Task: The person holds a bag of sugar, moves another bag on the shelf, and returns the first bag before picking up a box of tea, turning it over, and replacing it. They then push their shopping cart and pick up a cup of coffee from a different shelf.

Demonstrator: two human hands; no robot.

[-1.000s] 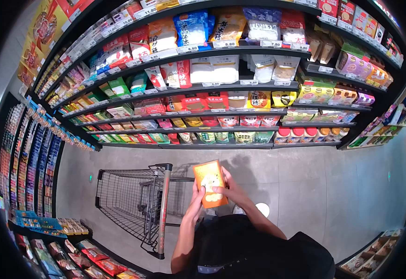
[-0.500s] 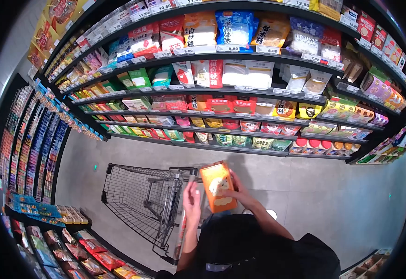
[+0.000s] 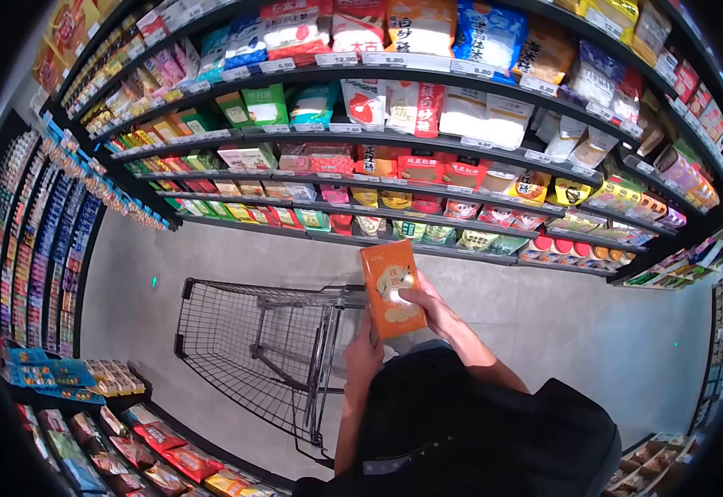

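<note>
Shopping cart point(image 3: 254, 348) left, wire basket by the left hand point(image 3: 365, 354) — its fingers hidden, can't tell their state. Orange box point(image 3: 392, 288) upright at chest height, right hand point(image 3: 433, 311) clamped on its edge — likely light, stiff carton; take it by the long sides

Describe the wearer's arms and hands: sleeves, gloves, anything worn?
Both forearms are bare, with no long sleeves. The left hand and right hand wear no gloves; no watch, ring or band shows at this size. The black top seems short-sleeved, with a small line of pale lettering low on the front. No cables or markings on the arms.
</note>
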